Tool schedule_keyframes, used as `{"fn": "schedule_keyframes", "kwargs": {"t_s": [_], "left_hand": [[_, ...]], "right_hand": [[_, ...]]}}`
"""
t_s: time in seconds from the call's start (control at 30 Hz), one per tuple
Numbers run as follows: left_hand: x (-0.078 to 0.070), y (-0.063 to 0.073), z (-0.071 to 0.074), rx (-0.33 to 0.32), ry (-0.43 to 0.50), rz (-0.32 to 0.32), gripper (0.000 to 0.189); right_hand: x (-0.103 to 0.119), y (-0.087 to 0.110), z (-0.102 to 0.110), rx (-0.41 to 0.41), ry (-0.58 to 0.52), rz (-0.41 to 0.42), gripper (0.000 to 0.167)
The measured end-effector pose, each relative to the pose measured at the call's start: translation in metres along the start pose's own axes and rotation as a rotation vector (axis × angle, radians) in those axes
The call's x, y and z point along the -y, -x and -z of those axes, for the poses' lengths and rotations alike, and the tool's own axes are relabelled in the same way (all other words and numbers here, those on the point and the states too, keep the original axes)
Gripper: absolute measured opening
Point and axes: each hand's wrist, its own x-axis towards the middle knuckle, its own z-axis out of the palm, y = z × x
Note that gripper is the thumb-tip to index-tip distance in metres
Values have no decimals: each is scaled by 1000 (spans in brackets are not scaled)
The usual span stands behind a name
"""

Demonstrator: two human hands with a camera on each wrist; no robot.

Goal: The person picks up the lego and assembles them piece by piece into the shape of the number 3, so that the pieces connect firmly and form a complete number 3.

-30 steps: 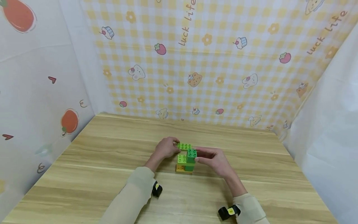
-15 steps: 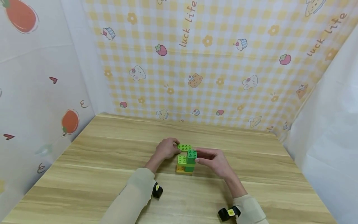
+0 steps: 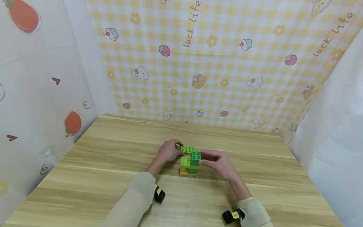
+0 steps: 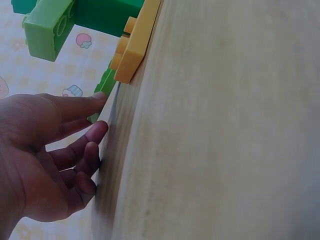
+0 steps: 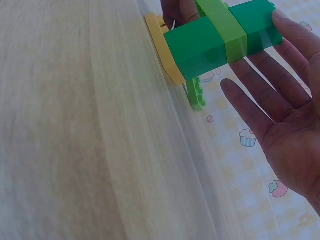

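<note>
A small stack of toy building bricks stands on the table in the head view. Its yellow base plate lies flat. Above it come a dark green brick, a light green brick jutting to the left, and another dark green brick on top. My right hand grips this top brick, thumb on the near side and fingers behind. Just behind the stack, a separate light green eight-stud brick lies on the table. My left hand pinches its left end; the other fingers curl loosely in the left wrist view.
The wood-grain table extends around the bricks. A checked cloth hangs behind it, with white cloths at both sides. Black wrist cameras sit by both beige sleeves.
Hands and bricks keep their places, with both grips unchanged. Only the head view shifts very slightly.
</note>
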Motion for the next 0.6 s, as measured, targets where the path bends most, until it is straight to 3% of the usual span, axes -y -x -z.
{"fn": "schedule_keyframes", "kwargs": {"t_s": [0.6], "left_hand": [[3, 3, 1, -49, 56, 13, 35]], "right_hand": [[-1, -1, 1, -7, -2, -21, 43]]}}
